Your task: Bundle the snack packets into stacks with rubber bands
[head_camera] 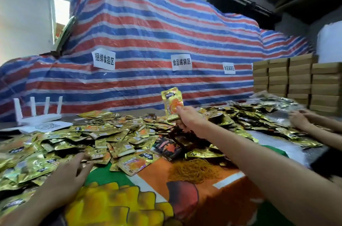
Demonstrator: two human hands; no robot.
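Observation:
A wide heap of gold snack packets (77,138) covers the table from left to right. My right hand (187,117) is stretched out over the heap and pinches one gold and orange packet (172,102), holding it upright above the pile. My left hand (74,174) rests with spread fingers on the packets at the near left edge of the heap. A loose pile of tan rubber bands (194,170) lies on the colourful cloth between my arms. A few dark packets (166,147) lie mixed in near the middle.
Another person's hands (303,117) work on packets at the right. A white router (37,114) stands at the back left. Stacked cardboard boxes (296,77) rise at the back right. A striped tarpaulin (148,40) covers a big mound behind the table.

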